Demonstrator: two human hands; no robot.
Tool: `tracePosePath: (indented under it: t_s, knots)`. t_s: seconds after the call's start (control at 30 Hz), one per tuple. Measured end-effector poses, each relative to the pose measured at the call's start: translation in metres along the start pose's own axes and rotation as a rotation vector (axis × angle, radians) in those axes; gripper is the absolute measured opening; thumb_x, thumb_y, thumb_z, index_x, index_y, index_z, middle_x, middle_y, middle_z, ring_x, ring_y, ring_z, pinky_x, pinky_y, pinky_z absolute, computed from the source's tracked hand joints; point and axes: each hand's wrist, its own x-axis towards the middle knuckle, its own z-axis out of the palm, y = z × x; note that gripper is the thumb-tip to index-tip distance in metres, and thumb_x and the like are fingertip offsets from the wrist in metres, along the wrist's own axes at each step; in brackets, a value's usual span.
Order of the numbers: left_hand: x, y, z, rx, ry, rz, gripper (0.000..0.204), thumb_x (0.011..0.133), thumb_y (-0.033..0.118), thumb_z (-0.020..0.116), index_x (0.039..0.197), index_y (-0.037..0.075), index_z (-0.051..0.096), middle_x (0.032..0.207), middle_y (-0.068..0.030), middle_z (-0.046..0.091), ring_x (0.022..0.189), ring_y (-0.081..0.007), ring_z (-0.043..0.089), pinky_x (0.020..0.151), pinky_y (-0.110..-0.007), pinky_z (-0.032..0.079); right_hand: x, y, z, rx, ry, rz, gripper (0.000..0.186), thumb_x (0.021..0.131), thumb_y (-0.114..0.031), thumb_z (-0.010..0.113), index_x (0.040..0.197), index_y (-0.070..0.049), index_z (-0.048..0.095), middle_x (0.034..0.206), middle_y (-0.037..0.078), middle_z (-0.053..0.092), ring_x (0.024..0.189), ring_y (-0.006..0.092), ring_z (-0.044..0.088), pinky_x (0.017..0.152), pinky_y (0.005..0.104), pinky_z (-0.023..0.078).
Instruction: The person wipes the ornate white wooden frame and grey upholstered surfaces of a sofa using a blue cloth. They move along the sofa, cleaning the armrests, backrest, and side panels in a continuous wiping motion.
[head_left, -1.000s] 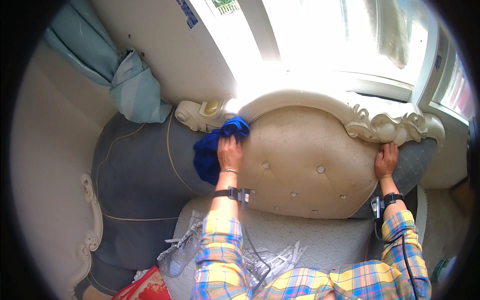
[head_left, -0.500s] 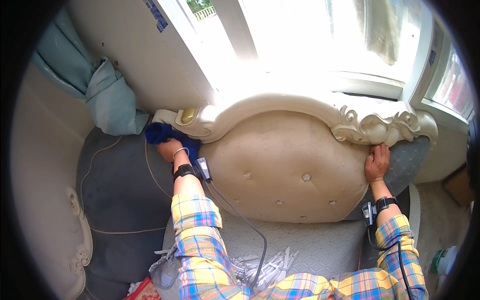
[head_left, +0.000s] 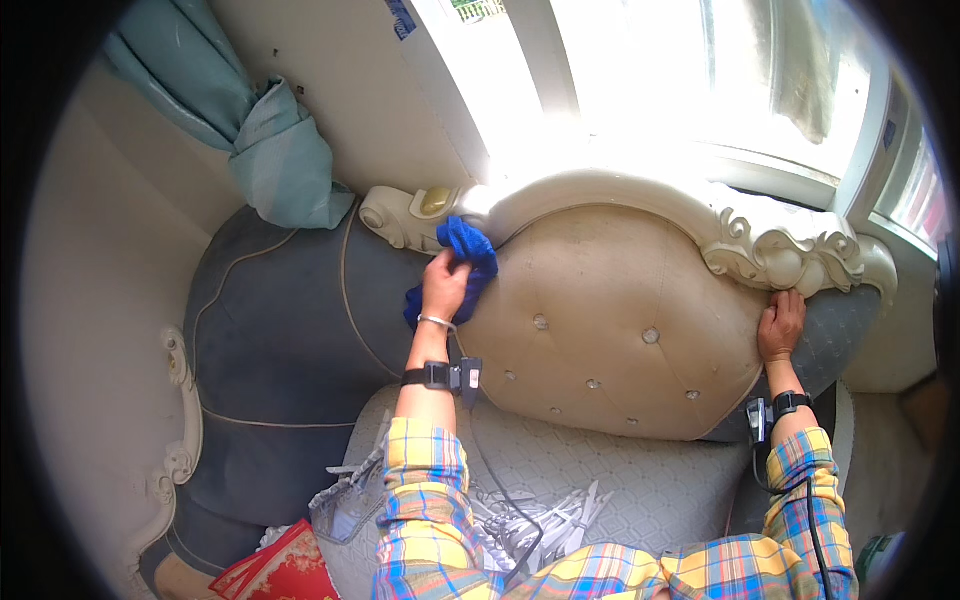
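Note:
My left hand point(head_left: 445, 287) grips a bunched blue cloth point(head_left: 470, 255), its fingers wrapped into the fabric. The cloth lies against the left part of a carved cream frame point(head_left: 600, 192) on a sofa's backrest, beside a gold-coloured inset point(head_left: 435, 201). Below the frame is a tufted beige cushioned panel point(head_left: 600, 290) with shiny buttons. At the panel's right edge, my right hand point(head_left: 782, 327) is curled just under the carved scrollwork point(head_left: 790, 250); its fingertips are partly hidden against the frame, and no separate object shows in it.
A knotted pale-teal curtain point(head_left: 285, 160) hangs at the left above dark grey upholstery point(head_left: 280, 310). Bright windows point(head_left: 640, 80) stand behind the sofa. On the patterned seat point(head_left: 560, 450) lies a heap of white strips point(head_left: 540, 520); a red printed item point(head_left: 285, 570) is at lower left.
My left hand and the blue cloth have moved up and rightward along the frame. The right hand keeps its place by the scrollwork. The whole view has shifted.

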Motion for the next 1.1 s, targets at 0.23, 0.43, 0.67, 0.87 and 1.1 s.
tracePosePath:
  t_s: [0.23,0.43,0.67,0.87,1.1]
  knots:
    - [0.037,-0.033,-0.089,0.05,1.172,-0.184,0.035,0.089,0.023,0.061,0.105,-0.008,0.055,0.101,-0.0199,0.063,0.084,-0.0247,0.06,0.077,-0.037,0.048,0.0,0.0,-0.001,-0.012,0.01,-0.016,0.007,0.071,-0.006,0.047,0.078,-0.005,0.047,0.08,0.013,0.046,0.08,0.0346,0.046,0.072,0.0433,0.038]
    - [0.049,-0.054,-0.055,0.676,0.381,0.164,0.051,0.079,0.003,0.058,0.129,0.004,0.05,0.119,-0.0194,0.054,0.111,-0.0372,0.05,0.095,-0.042,0.041,0.0,0.001,-0.001,-0.021,-0.015,-0.015,0.008,0.071,-0.006,0.047,0.079,-0.005,0.046,0.08,0.014,0.045,0.079,0.0348,0.046,0.072,0.0435,0.037]
    - [0.056,-0.044,-0.065,0.969,0.297,-0.066,0.044,0.081,0.012,0.054,0.125,0.009,0.054,0.113,-0.0156,0.055,0.106,-0.035,0.052,0.088,-0.045,0.048,0.0,-0.001,-0.002,-0.007,-0.034,0.008,0.007,0.071,-0.007,0.047,0.077,-0.005,0.047,0.08,0.014,0.045,0.079,0.035,0.045,0.071,0.044,0.037]
    - [0.069,-0.059,-0.07,0.949,0.441,-0.23,0.035,0.084,0.013,0.052,0.118,0.007,0.059,0.114,-0.0184,0.054,0.104,-0.0387,0.054,0.085,-0.047,0.049,0.002,-0.003,-0.002,0.013,0.0,-0.026,0.006,0.07,-0.006,0.047,0.076,-0.005,0.047,0.079,0.013,0.045,0.077,0.0345,0.046,0.069,0.0436,0.036]
    - [0.095,-0.069,-0.075,0.671,0.481,-0.433,0.052,0.078,0.013,0.049,0.13,0.006,0.053,0.123,-0.0263,0.051,0.113,-0.042,0.051,0.098,-0.045,0.042,0.002,-0.003,-0.003,0.023,0.005,-0.018,0.006,0.07,-0.005,0.047,0.077,-0.006,0.047,0.078,0.012,0.046,0.077,0.0335,0.046,0.07,0.043,0.036]
